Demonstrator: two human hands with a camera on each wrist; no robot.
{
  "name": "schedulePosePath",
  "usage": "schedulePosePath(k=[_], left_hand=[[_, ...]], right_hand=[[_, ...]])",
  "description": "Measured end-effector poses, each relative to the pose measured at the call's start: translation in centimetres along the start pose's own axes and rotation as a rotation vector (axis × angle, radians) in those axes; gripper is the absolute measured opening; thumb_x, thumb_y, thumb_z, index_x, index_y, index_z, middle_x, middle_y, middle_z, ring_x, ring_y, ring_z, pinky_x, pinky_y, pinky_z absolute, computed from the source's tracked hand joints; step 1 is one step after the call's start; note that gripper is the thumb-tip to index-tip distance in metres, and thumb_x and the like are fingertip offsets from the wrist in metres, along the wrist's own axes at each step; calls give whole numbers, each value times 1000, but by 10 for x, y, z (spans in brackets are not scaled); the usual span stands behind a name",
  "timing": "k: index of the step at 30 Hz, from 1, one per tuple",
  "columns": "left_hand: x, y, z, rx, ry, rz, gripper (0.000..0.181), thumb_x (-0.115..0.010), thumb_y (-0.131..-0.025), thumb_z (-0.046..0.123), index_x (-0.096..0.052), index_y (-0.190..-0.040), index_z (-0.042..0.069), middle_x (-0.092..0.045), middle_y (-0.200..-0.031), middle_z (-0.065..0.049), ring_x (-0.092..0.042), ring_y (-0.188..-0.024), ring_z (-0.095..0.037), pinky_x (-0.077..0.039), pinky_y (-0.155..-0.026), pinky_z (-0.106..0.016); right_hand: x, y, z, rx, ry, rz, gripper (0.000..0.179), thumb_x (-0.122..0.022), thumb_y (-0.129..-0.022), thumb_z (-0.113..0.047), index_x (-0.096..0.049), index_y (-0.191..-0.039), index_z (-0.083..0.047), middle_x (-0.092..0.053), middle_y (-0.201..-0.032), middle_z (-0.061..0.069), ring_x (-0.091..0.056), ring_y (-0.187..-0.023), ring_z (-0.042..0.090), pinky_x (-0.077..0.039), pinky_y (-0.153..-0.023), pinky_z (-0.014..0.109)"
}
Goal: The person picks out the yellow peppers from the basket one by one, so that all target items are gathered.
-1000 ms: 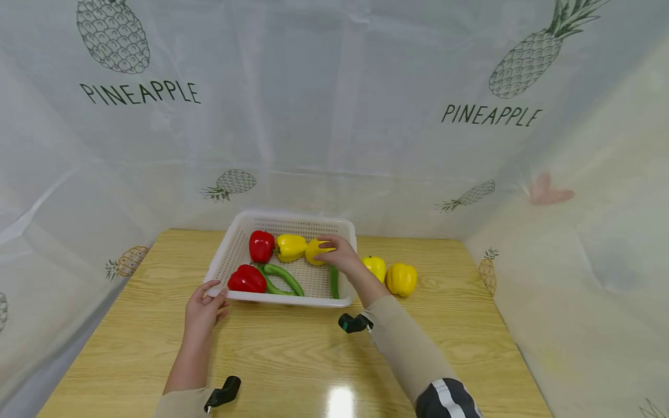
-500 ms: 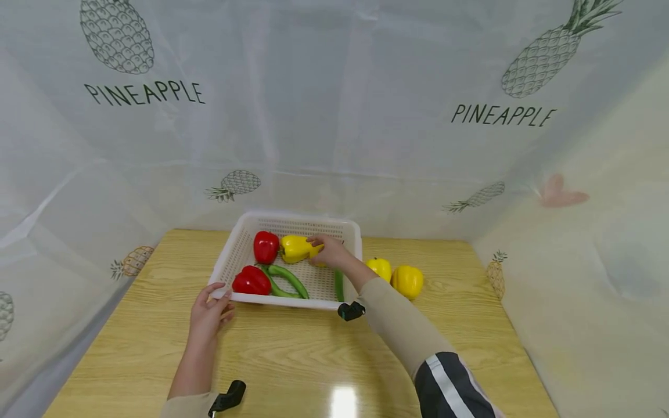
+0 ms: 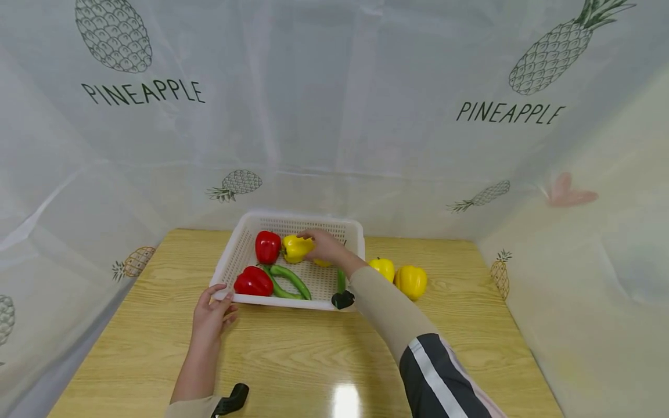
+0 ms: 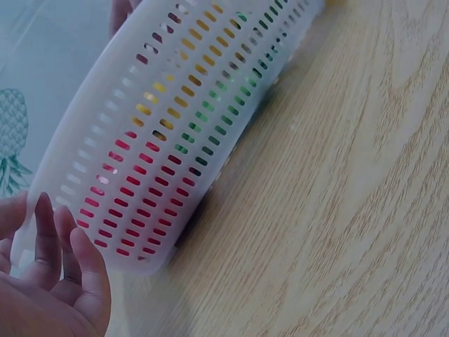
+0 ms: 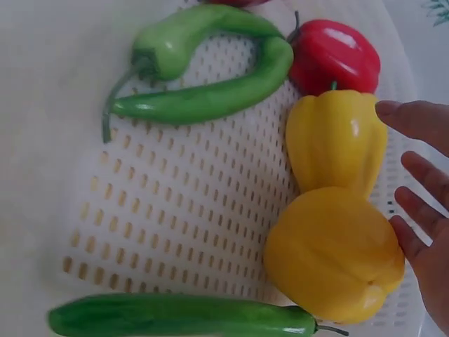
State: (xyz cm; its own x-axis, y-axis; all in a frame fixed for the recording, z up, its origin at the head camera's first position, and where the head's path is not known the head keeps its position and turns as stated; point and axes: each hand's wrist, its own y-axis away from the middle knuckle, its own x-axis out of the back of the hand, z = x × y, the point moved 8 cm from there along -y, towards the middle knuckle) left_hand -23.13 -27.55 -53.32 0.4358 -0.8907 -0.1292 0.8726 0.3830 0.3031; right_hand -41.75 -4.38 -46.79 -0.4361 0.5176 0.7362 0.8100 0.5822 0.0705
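My left hand [image 3: 211, 316] pinches the near left corner of a white perforated basket [image 3: 300, 303]; in the left wrist view its thumb and fingers meet at the rim. Inside the basket, my right hand [image 3: 325, 247] reaches over two yellow bell peppers. Its fingers [image 5: 421, 126] are extended beside the farther yellow bell pepper [image 5: 337, 137] and the nearer yellow bell pepper [image 5: 333, 253]; whether they touch is unclear. Two red bell peppers lie at the left, one at the back [image 3: 268, 248], one in front [image 3: 253, 281]. Curved green peppers [image 3: 290, 280] lie beside them.
A long straight green vegetable [image 5: 182, 316] lies along the basket's right side. Two more yellow bell peppers [image 3: 410, 283] stand on the wooden table [image 3: 292, 360], right of the basket. A pale pineapple-print sheet [image 3: 324, 116] hangs behind the table and at its sides.
My right hand has moved left inside the basket, from the nearer yellow bell pepper toward the farther one. The left hand stays at the basket's corner. The head view has shifted slightly.
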Motion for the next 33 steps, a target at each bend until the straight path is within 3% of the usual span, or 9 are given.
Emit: schedulePosePath(k=[11,20,27,33], left_hand=[[-2,1,-2,6,7,19,27,-59,-99,13,-46,-122,18,-64,-76,10,-64,-71,-11,-57,-68,-29],[-2,1,2,6,-9,13,25,-59,-99,15,-47,-119,21,-64,-76,11,-64,-71,-11,-57,-68,-28],[0,1,2,11,-7,11,28,-60,-99,16,-46,-123,18,-65,-77,12,-64,-71,-10,-56,-68,-27],[2,1,-3,20,1,15,30,-61,-98,16,-46,-123,15,-66,-82,14,-65,-72,-10,-57,-68,-28]], right_hand=[[-5,-18,1,-2,101,-63,62,-78,-82,-8,-55,-138,-21,-44,-146,2,-34,-137,23,-26,-113,42],[-13,-29,-1,-33,89,-120,68,-79,-81,-7,-52,-140,-29,-39,-149,1,-32,-134,23,-30,-109,48],[-18,-32,-10,-22,71,-157,69,-77,-81,-2,-52,-141,-25,-38,-149,3,-34,-132,23,-35,-106,43],[-25,-34,-2,-34,66,-162,70,-78,-78,0,-56,-138,-27,-43,-146,-1,-39,-128,19,-36,-105,37]])
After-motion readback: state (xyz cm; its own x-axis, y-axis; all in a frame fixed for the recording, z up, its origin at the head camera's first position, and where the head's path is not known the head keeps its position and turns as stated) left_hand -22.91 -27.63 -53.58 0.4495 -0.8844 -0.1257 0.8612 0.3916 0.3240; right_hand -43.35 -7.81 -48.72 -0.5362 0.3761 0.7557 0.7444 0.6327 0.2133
